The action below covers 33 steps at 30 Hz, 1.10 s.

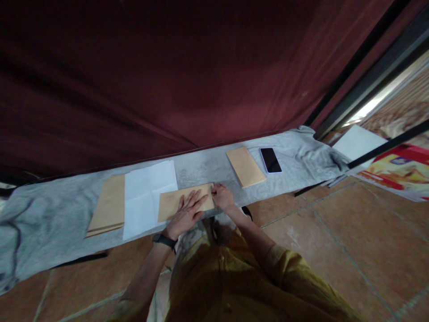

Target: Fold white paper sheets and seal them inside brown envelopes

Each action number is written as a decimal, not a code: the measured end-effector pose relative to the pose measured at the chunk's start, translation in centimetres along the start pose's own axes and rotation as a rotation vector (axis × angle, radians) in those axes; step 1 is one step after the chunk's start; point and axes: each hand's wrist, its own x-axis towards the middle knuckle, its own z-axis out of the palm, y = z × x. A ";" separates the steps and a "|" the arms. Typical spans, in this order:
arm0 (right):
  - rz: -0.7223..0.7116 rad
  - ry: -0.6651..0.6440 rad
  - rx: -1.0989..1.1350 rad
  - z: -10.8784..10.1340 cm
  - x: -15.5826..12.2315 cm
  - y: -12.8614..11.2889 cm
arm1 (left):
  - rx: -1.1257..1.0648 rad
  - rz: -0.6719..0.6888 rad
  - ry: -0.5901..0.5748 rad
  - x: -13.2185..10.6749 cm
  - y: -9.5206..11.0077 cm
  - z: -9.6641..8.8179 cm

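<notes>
A tan paper envelope (167, 206) lies across the front of the cloth-covered bench, its left end overlapping white paper. My left hand (186, 213) rests flat on it with the fingers spread. At the envelope's right end, my right hand (223, 197) is closed, the fingers curled and pinched at the short edge. What exactly lies under those fingertips is hidden. Sheets of folded white paper (144, 192) are just left of the envelope, partly over a stack of larger tan envelopes (109, 203).
Further right on the grey cloth (204, 165) lie a tan envelope stack (246, 167) and a dark-screened phone (271, 160). A dark red curtain (187, 80) hangs behind the narrow bench. Black metal bars and a red and yellow printed box (402, 167) stand at right, above the tiled floor (301, 232).
</notes>
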 end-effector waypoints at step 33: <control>-0.082 0.025 0.145 0.7 -1.4 1.4 | 0.033 -0.071 0.115 -0.2 2.0 2.4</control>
